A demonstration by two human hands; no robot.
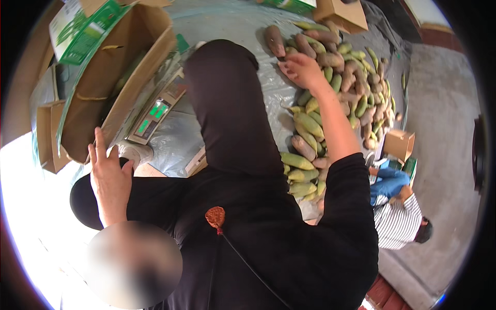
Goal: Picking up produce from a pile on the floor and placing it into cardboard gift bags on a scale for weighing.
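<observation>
My right hand [302,71] reaches to the upper edge of a heap of long green and reddish-brown root vegetables [356,77]. Its fingers are bent but apart, right at the lower tip of a reddish-brown root [274,41]; no firm grip on it shows. On the other side, my left hand [111,178] has its fingers stretched out and holds nothing. Its fingertips lie at the near edge of a tall open cardboard box [137,57] lined with clear plastic. The inside of that box is mostly in shadow. Beside it sits a scale with a lit green display [152,116].
Between my arms my dark-clothed knee [225,98] rises over a plastic sheet [263,77]. A green-and-white carton [85,33] stands behind the open box. To the right, a person in a striped shirt [395,222] sits near a small cardboard box [399,144].
</observation>
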